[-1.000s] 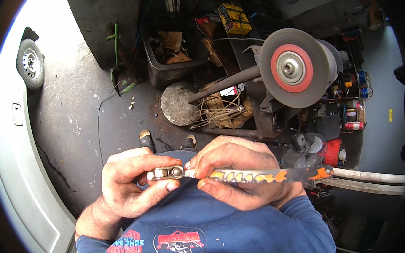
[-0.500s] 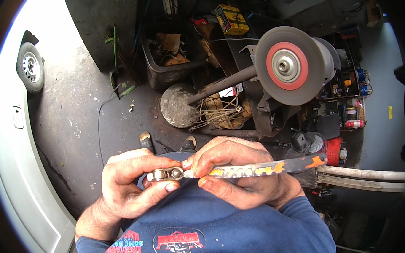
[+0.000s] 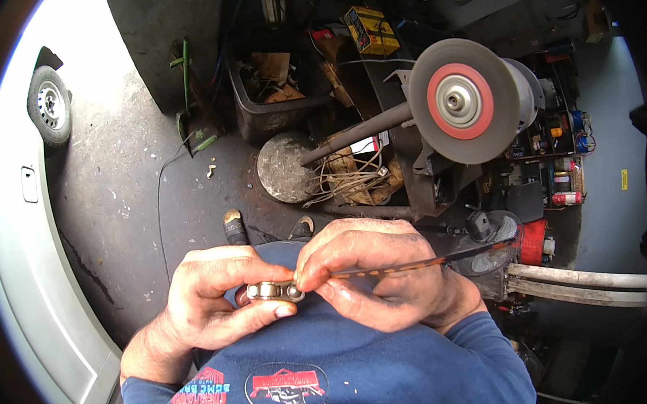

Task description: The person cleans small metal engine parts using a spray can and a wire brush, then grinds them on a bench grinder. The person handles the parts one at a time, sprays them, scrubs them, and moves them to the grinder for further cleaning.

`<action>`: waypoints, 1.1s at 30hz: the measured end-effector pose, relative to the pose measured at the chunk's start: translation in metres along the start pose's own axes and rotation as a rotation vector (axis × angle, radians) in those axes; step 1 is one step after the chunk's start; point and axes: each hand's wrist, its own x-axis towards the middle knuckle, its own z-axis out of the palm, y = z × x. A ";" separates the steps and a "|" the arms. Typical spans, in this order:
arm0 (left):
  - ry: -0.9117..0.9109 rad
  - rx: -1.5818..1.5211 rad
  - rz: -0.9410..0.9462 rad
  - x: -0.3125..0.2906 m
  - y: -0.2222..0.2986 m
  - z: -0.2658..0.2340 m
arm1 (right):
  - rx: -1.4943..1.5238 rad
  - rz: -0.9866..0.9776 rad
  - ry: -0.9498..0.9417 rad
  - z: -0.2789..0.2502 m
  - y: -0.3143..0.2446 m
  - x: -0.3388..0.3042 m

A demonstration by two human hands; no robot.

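Note:
My left hand [image 3: 209,290] pinches a small shiny metal part [image 3: 268,291] between thumb and fingers, in front of my blue shirt. The part has a ring-like band and a rounded knob at its right end. Closed on a thin hacksaw blade [image 3: 454,256] is my right hand [image 3: 370,252], its fingertips right beside the knob. The dark blade, patched with orange paint, shows almost edge-on and sticks out to the right past the hand. Its left tip is hidden by my fingers, so I cannot tell whether it touches the metal part.
A bench grinder [image 3: 453,101] with a large wheel stands ahead on a pole with a round base [image 3: 284,169]. Behind it are a dark bin [image 3: 257,119] of scraps and a yellow box [image 3: 371,31]. A fan [image 3: 495,240] stands right, a pale vehicle [image 3: 32,290] left.
The blade has turned from showing its flat painted face to nearly edge-on. The metal part has shifted slightly right and down, and its knob now lies against my right fingertips.

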 end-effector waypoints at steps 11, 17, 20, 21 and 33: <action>-0.122 0.020 -0.027 0.005 0.004 0.000 | 0.001 -0.055 -0.180 -0.012 0.008 0.007; -0.194 -0.033 -0.124 0.009 0.003 -0.004 | 0.056 0.033 -0.184 -0.014 0.011 0.009; -0.238 -0.126 -0.146 0.010 0.000 -0.007 | 0.072 -0.034 -0.215 -0.011 0.014 0.011; -0.252 -0.141 -0.154 0.010 0.000 -0.007 | 0.084 -0.037 -0.229 -0.012 0.015 0.011; -0.359 -0.202 -0.170 0.014 -0.004 -0.013 | 0.192 -0.138 -0.363 -0.019 0.028 0.022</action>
